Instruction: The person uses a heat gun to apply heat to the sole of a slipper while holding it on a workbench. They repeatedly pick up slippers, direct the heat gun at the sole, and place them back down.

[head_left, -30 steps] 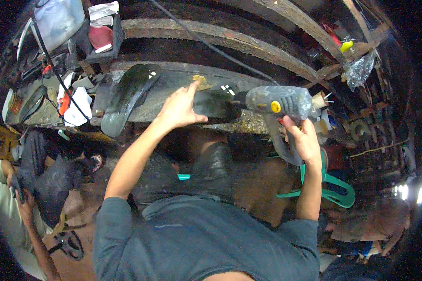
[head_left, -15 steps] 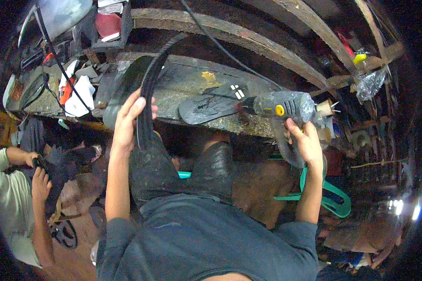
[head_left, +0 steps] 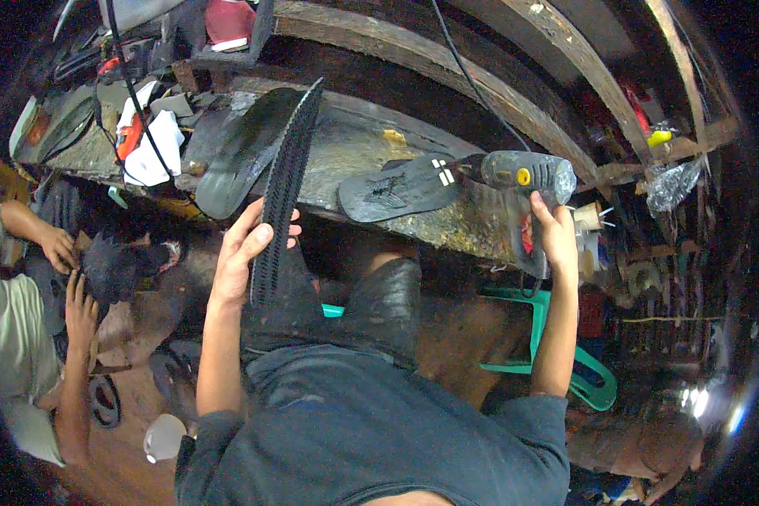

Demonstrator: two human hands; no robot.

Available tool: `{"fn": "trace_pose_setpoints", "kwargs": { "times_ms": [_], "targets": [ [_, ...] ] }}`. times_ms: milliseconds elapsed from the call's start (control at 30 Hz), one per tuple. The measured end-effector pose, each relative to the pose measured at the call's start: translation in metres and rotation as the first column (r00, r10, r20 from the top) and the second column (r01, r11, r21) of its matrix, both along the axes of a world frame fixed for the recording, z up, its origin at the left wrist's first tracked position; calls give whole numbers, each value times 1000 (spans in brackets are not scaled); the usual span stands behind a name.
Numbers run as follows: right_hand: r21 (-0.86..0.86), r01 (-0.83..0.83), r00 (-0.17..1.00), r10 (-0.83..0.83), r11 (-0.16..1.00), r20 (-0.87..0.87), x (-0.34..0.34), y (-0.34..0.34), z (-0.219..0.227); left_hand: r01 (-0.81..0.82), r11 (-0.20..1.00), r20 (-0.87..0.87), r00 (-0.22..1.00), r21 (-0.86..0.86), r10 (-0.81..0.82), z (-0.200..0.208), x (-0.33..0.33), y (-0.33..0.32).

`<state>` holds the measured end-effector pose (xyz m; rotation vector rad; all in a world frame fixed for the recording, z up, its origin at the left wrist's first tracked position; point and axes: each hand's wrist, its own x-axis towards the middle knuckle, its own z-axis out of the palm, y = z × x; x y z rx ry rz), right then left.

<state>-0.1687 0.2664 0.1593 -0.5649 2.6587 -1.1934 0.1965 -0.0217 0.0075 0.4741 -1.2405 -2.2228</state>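
My left hand (head_left: 249, 244) is closed round the lower half of a black rubber shoe sole (head_left: 288, 169). The sole stands nearly upright and tilts slightly right at the top, its ridged edge showing. My right hand (head_left: 555, 232) grips a grey pistol-shaped power tool (head_left: 527, 171) with a round yellow mark on its side. Its dark tip points left, and part of the red trigger shows beside my hand. On the bench just left of that tip lies a flat black sole piece (head_left: 396, 190) with small white patches. A longer dark sole (head_left: 236, 164) rests behind my left hand.
A rough wooden bench (head_left: 481, 226) runs across in front of me. White paper and scraps (head_left: 156, 148) lie at its left. A black cable (head_left: 472, 72) hangs overhead. At the left, another person's hands (head_left: 72, 270) work nearby. A green plastic chair (head_left: 541, 329) stands at right.
The sole in my left hand has turned, so its ridged edge now shows more. The power tool sits slightly further right in the view, its tip farther from the flat sole piece. The other person's hands have shifted.
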Motion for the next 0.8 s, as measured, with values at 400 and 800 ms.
{"fn": "trace_pose_setpoints", "kwargs": {
  "times_ms": [400, 800],
  "targets": [
    [-39, -222, 963, 225, 974, 147, 22, -24, -1, -55, 997, 60, 997, -46, 58, -5, 7, 8],
    [-133, -424, 833, 443, 896, 330, 76, -48, 12, -77, 993, 82, 993, -93, 85, -5, 14, 11]
  ]
}}
